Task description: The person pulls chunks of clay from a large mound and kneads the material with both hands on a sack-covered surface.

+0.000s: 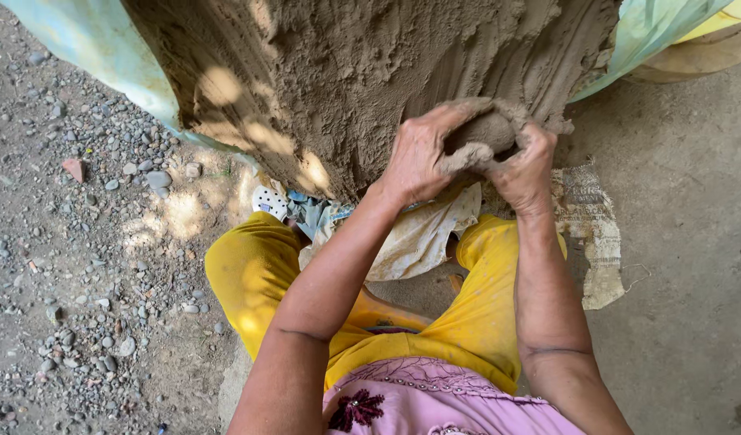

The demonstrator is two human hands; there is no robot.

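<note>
A large mound of wet grey-brown clay [362, 72] fills the top of the head view, its surface rough and streaked. At its lower right edge both my hands close around one lump of clay [485, 133]. My left hand [419, 157] cups the lump from the left with fingers curled over its top. My right hand [527, 165] presses it from the right. Both hands are smeared with clay. I squat, with my knees in yellow trousers [249, 270] below the mound.
Pale blue-green sheeting [104, 48] lies under the mound on both sides. Crumpled cloth [419, 238] and a torn newspaper [592, 234] lie between my knees. Gravel and small stones [80, 242] cover the ground at left; smooth concrete [684, 242] lies at right.
</note>
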